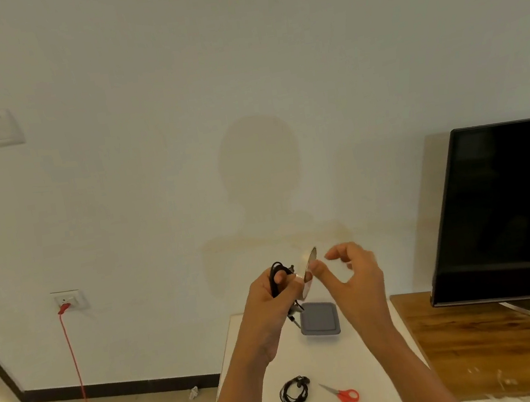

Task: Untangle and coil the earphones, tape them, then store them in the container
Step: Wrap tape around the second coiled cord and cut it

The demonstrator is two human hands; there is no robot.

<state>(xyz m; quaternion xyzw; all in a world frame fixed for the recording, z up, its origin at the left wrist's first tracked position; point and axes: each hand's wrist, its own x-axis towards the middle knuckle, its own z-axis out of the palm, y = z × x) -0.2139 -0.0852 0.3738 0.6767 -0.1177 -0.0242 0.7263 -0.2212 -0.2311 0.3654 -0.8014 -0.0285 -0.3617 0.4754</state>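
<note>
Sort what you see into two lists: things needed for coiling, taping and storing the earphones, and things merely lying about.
For the job: held earphones in the left hand, tape roll, coiled earphones on the table, scissors, grey container.
Just lying about: television, red cable, wall socket.

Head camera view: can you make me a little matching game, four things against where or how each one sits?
Things:
1 scissors
2 container
3 tape roll
4 coiled earphones

States:
A grey lid on, at the far end of the table
B held up in the air
C red handles, lying flat
D black loop lying on the table

Pairs: 1-C, 2-A, 3-B, 4-D
</note>
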